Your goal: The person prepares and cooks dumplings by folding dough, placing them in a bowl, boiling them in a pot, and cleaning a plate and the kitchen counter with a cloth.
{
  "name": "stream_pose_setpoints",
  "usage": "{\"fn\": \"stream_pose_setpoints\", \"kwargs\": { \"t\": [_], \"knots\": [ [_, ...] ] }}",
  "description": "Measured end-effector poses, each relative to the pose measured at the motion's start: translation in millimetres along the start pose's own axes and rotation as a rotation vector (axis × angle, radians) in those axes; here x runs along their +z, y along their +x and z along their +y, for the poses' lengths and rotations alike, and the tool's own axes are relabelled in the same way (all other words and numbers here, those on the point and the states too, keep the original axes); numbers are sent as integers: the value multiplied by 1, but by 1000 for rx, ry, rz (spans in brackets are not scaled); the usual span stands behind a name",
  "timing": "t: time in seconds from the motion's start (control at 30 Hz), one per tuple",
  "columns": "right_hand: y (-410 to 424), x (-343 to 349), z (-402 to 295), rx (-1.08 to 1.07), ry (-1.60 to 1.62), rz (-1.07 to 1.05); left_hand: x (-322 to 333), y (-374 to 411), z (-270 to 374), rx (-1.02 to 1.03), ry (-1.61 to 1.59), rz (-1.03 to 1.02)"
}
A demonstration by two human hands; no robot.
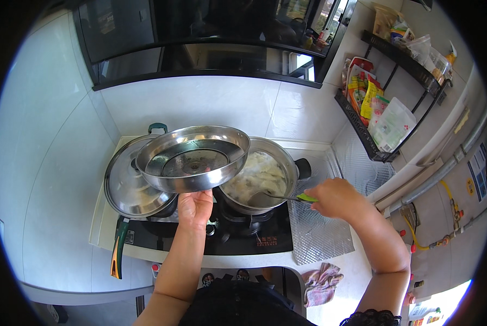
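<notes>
My left hand (195,207) holds a wide stainless steel lid or shallow pan (192,184) from below, its hollow side up with a wet-looking inside. The piece hangs over the left edge of a steel pot (294,171) on the right burner. Inside the pot, pale food pieces (262,169), which look like dumplings, lie in cloudy liquid. My right hand (333,197) grips the green handle of a metal ladle or skimmer (261,199), whose head is partly in the liquid. A lidded pan (119,183) with a green and orange handle stands on the left burner.
The black gas hob (247,242) lies under both vessels. Foil matting (323,228) covers the counter at the right, with a crumpled cloth (323,285) nearer me. A black wall rack (361,130) holds packets at the upper right. A range hood (207,77) spans the wall above.
</notes>
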State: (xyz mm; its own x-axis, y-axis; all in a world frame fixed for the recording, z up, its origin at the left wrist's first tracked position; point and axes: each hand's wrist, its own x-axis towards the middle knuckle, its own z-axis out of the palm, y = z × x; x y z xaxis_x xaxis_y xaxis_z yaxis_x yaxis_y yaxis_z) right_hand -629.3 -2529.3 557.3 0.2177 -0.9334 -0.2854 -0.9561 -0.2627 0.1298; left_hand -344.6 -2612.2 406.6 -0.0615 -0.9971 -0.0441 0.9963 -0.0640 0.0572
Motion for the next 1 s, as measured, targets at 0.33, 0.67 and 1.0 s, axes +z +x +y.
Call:
{"fn": "stream_pose_setpoints", "kwargs": {
  "t": [0.33, 0.67, 1.0],
  "knots": [
    [20, 58, -9, 59, 70, 208, 6, 1, -2, 20, 69, 60],
    [18, 106, -16, 116, 282, 707, 0, 2, 6, 2, 50, -4],
    [-32, 100, -40, 305, 519, 903, 7, -4, 10, -15, 47, -22]
  ]
}}
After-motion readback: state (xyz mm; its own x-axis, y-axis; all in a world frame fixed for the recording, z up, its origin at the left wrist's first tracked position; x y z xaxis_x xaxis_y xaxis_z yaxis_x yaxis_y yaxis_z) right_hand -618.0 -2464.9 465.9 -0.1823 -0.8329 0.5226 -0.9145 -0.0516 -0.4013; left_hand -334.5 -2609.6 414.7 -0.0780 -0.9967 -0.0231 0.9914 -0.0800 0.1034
